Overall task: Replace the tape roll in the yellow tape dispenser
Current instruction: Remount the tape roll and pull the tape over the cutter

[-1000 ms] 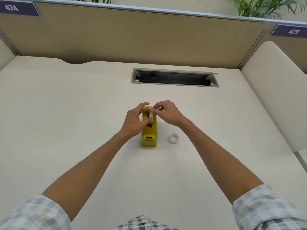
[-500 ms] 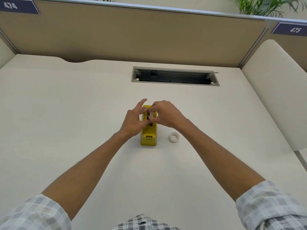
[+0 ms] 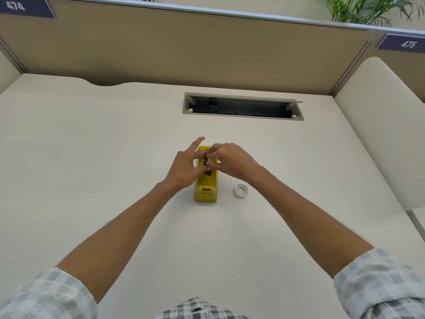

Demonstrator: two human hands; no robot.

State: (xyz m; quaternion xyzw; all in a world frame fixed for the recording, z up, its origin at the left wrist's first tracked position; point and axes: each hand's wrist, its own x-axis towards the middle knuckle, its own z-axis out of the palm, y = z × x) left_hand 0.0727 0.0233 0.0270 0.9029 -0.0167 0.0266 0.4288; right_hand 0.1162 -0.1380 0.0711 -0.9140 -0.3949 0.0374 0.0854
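A yellow tape dispenser is seen standing near the middle of the pale desk, its cutter end turned to the near side. The left hand is held against the dispenser's left side, with the forefinger stretched out toward the far side. The right hand is curled over the open well from the right, its fingertips drawn together on something small there; what is pinched is possibly a tape roll or hub, but it cannot be made out. A white tape roll is laid flat just right of the dispenser, apart from both hands.
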